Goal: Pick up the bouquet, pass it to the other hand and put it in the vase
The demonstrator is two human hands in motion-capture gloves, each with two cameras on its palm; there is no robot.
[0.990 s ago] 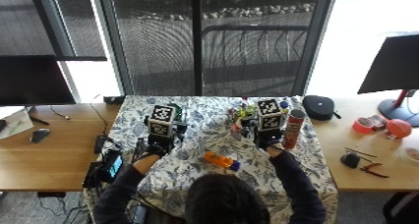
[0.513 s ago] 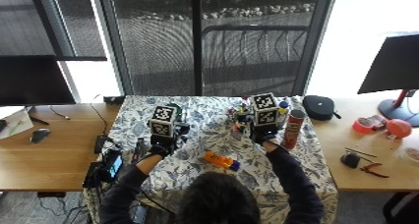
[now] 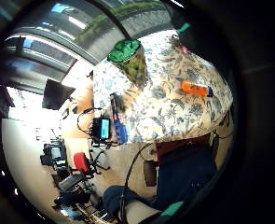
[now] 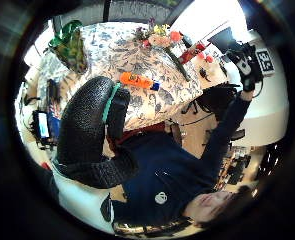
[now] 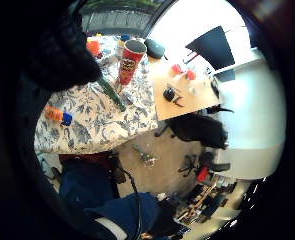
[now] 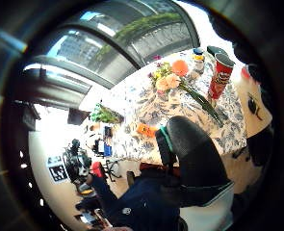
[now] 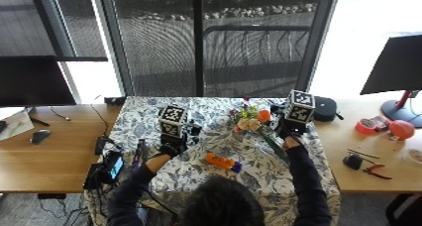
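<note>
Outside view: bouquet of orange, pink and yellow flowers with long green stems (image 7: 254,123) lies on the desk's blue-and-white floral cloth (image 7: 198,174), just beside the raised right hand (image 7: 292,128). Left hand (image 7: 173,146) is raised over the cloth; an orange tube with a blue cap (image 7: 222,162) lies between the forearms.

Left palm views: green glass vase (image 3: 130,59) stands upright on the cloth, apart from the bouquet. Left thumb (image 4: 94,132) is curled, grasping nothing.

Right palm views: bouquet lies flat beside a red chip can (image 6: 219,76); right-hand grip state: can't tell.

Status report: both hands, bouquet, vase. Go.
Left hand and right hand raised over the table, holding nothing. Bouquet lies on the tablecloth, untouched. Vase stands upright near the left hand. Chips can beside the bouquet stems.
</note>
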